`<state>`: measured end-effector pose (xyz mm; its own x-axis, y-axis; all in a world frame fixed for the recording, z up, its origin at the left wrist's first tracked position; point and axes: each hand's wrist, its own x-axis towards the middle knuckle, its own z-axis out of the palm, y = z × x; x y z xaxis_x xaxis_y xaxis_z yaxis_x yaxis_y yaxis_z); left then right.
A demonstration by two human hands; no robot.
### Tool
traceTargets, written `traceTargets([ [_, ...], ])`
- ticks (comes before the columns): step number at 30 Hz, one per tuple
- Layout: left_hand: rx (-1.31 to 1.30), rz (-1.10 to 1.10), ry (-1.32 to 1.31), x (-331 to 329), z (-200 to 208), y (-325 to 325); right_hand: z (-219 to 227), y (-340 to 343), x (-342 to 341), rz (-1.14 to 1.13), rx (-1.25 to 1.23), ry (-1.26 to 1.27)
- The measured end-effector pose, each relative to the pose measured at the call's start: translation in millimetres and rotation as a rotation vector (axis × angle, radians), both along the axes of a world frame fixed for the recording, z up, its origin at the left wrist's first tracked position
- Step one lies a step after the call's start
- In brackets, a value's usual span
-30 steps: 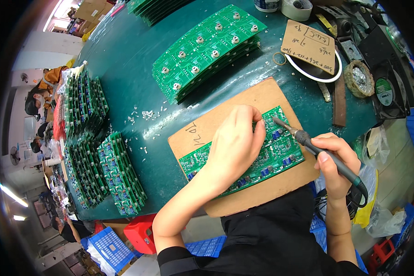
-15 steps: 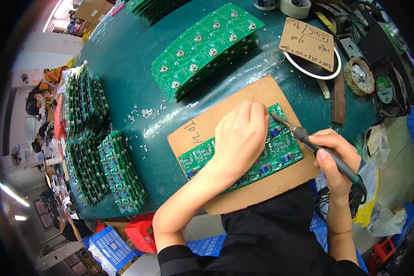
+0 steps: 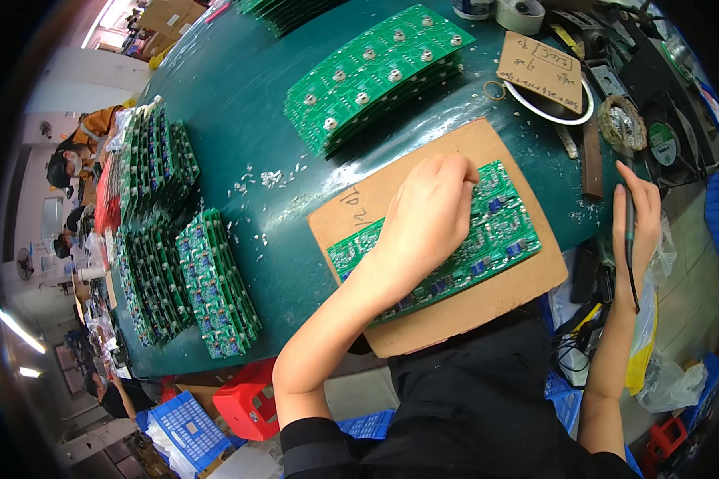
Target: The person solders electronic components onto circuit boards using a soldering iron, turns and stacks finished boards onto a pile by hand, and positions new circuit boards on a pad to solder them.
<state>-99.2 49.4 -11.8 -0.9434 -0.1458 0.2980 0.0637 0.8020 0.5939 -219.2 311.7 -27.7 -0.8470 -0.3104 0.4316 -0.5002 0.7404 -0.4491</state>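
A green circuit board (image 3: 503,227) with blue and silver parts lies on a brown cardboard sheet (image 3: 471,313) in front of me. My left hand (image 3: 431,211) is closed over the board's far side, its fingertips pinched together near the edge; whatever they hold is hidden. In my right hand (image 3: 641,219) I grip a soldering iron (image 3: 629,211) by its handle, off to the right of the board. Its tip end points at a round dish of metal shavings (image 3: 621,124), and the cable trails down along my wrist.
Beyond the board stands a stack of green circuit boards (image 3: 375,72). More board stacks (image 3: 216,279) line the table's left side. Small clippings (image 3: 272,180) are scattered between. At far right are a handwritten cardboard piece (image 3: 539,72), a brown bar (image 3: 590,164) and a fan (image 3: 667,140).
My right hand has carried the soldering iron away from the board, up and right toward the dish. My left hand stays at the board. The whole view has shifted slightly.
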Motion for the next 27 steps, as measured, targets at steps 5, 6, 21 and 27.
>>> traceTargets([
  [5,0.074,0.168,0.046,53.4,34.9,-18.0,14.0,-3.6,49.7,0.130,-0.279,-0.066],
  [6,0.188,0.231,0.102,70.0,27.8,-22.8,15.2,-6.7,68.9,0.173,-0.373,-0.197],
  [21,0.036,0.164,0.046,169.7,-5.5,-49.8,33.3,-95.3,178.5,0.869,-0.446,-0.478],
  [27,-0.001,0.189,0.108,168.8,-15.4,-45.2,32.7,-103.9,184.6,0.844,-0.408,-0.439],
])
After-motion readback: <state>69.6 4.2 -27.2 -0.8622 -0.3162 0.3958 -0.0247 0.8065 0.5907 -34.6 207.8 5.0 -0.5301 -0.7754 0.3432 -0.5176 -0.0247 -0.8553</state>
